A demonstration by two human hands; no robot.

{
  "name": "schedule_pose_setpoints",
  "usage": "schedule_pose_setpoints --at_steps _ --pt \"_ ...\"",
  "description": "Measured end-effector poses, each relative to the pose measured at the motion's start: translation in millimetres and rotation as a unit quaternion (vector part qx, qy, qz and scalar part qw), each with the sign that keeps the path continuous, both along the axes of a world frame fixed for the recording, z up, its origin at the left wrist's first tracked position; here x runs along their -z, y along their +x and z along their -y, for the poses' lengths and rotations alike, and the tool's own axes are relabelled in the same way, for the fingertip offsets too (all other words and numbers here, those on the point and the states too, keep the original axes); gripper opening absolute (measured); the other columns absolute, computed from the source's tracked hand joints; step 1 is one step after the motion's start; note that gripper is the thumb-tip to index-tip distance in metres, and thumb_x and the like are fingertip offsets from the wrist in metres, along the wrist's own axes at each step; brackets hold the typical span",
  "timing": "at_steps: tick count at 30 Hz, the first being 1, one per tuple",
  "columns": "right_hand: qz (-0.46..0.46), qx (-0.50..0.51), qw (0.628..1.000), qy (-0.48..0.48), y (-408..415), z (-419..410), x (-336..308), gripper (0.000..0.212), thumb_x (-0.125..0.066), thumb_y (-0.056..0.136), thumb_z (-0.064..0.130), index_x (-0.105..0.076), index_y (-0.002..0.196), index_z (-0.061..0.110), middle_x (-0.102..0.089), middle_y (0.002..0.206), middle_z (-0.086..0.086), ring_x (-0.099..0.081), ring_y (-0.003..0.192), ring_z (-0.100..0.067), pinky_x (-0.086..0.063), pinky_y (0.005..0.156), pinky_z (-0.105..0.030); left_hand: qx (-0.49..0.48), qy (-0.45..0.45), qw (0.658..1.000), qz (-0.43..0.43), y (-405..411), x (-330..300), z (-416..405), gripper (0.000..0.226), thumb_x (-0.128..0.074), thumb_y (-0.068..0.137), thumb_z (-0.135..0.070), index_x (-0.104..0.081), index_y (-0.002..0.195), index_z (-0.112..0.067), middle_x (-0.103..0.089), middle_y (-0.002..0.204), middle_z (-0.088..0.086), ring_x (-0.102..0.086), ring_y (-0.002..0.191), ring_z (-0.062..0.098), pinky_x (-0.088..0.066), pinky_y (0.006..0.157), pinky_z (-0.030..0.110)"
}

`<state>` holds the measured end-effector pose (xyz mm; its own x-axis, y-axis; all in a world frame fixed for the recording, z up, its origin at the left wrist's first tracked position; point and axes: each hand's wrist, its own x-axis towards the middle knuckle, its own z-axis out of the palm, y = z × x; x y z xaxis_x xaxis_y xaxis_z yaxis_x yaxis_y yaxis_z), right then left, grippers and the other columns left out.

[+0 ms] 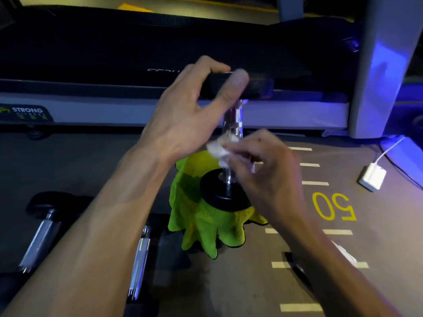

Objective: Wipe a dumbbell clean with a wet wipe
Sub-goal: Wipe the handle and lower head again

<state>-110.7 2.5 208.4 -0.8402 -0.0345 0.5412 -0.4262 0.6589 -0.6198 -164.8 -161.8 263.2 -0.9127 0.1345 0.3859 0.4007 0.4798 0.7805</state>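
Note:
A dumbbell (234, 115) stands upright with its lower black head (219, 197) resting on a green cloth (201, 225). Its chrome handle rises to an upper black head. My left hand (187, 110) grips that upper head from the left, thumb across its front. My right hand (267, 170) pinches a crumpled white wet wipe (220, 148) against the lower part of the chrome handle.
Two more dumbbells lie on the floor at lower left, one (41, 232) further left and one (140, 264) beside my left forearm. A treadmill (114, 65) runs across the back. A white charger (373, 177) with a cable sits at right on the marked floor.

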Motion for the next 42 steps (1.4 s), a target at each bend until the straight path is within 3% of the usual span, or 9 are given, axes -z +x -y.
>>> schedule_pose_setpoints --at_steps 4,8,15,19,28,32,36,39,42 --pt "-0.072 0.047 0.995 -0.058 -11 13 -7 0.019 -0.076 0.087 0.006 -0.071 0.097 0.022 -0.061 0.088 0.006 -0.058 0.077 -0.003 -0.043 0.071 -0.011 0.012 0.01 1.0 0.004 -4 -2 2 0.032 -0.04 0.109 -0.056 -0.064 0.118 -0.037 -0.063 0.115 -0.011 -0.056 0.098 -0.005 -0.042 0.083 0.017" --pt "0.002 0.001 0.999 -0.044 19 4 19 0.027 -0.075 0.085 0.002 -0.07 0.095 0.026 -0.064 0.088 0.008 -0.061 0.079 -0.005 -0.047 0.071 -0.016 0.025 0.041 0.999 0.004 -3 2 3 0.031 -0.044 0.108 -0.055 -0.066 0.119 -0.036 -0.064 0.112 -0.014 -0.058 0.103 -0.003 -0.043 0.09 0.016" --pt "-0.017 0.029 0.972 -0.231 -23 10 -9 0.008 -0.076 0.089 0.011 -0.069 0.092 0.014 -0.072 0.083 -0.002 -0.07 0.073 -0.019 -0.059 0.068 -0.036 0.041 0.058 0.997 0.007 -6 3 2 0.044 -0.04 0.098 -0.066 -0.065 0.118 -0.037 -0.068 0.118 -0.001 -0.063 0.114 0.015 -0.05 0.104 0.048" --pt "0.065 0.034 0.959 -0.275 0 18 9 0.015 -0.081 0.085 0.007 -0.071 0.085 0.019 -0.071 0.077 0.001 -0.066 0.069 -0.018 -0.056 0.067 -0.033 0.031 0.075 0.997 -0.006 -7 5 2 0.044 -0.04 0.098 -0.066 -0.066 0.117 -0.036 -0.068 0.117 -0.003 -0.062 0.112 0.013 -0.048 0.104 0.043" --pt "0.02 0.041 0.934 -0.355 -32 37 -21 0.011 -0.079 0.081 0.004 -0.069 0.078 0.007 -0.067 0.068 -0.008 -0.053 0.06 -0.01 -0.046 0.057 -0.026 0.024 0.071 0.997 -0.008 -10 5 0 0.04 -0.041 0.1 -0.065 -0.066 0.114 -0.038 -0.068 0.116 -0.002 -0.064 0.11 0.012 -0.051 0.101 0.045" --pt "0.093 -0.028 0.877 -0.471 -41 25 -18 0.012 -0.077 0.084 0.002 -0.072 0.082 0.013 -0.069 0.076 -0.012 -0.062 0.071 -0.021 -0.053 0.068 -0.036 0.015 0.07 0.997 0.001 -12 4 1 0.039 -0.042 0.104 -0.059 -0.067 0.118 -0.033 -0.069 0.115 -0.002 -0.064 0.111 0.014 -0.05 0.103 0.048" --pt "0.135 -0.015 0.804 -0.579 -55 23 -17 0.016 -0.069 0.091 -0.003 -0.069 0.084 0.011 -0.066 0.072 -0.005 -0.054 0.061 -0.013 -0.045 0.054 -0.023 0.026 0.087 0.996 -0.003 -8 6 0 0.039 -0.043 0.101 -0.061 -0.067 0.115 -0.034 -0.069 0.113 0.0 -0.063 0.109 0.014 -0.049 0.102 0.043" --pt "0.092 0.036 0.819 -0.565 -58 28 -12 0.019 -0.066 0.093 -0.002 -0.07 0.083 0.013 -0.066 0.078 -0.007 -0.056 0.072 -0.018 -0.047 0.063 -0.029 0.057 0.088 0.994 -0.015 -2 4 -6 0.034 -0.044 0.101 -0.059 -0.066 0.116 -0.037 -0.067 0.115 -0.001 -0.063 0.11 0.009 -0.05 0.1 0.032" --pt "0.062 0.083 0.854 -0.51 -48 30 -8 0.016 -0.063 0.097 0.005 -0.071 0.088 0.016 -0.067 0.077 0.002 -0.056 0.07 -0.009 -0.047 0.063 -0.027 0.069 0.094 0.993 -0.035 0 4 -11 0.03 -0.047 0.102 -0.055 -0.066 0.116 -0.036 -0.067 0.115 0.0 -0.064 0.111 0.011 -0.051 0.102 0.037"
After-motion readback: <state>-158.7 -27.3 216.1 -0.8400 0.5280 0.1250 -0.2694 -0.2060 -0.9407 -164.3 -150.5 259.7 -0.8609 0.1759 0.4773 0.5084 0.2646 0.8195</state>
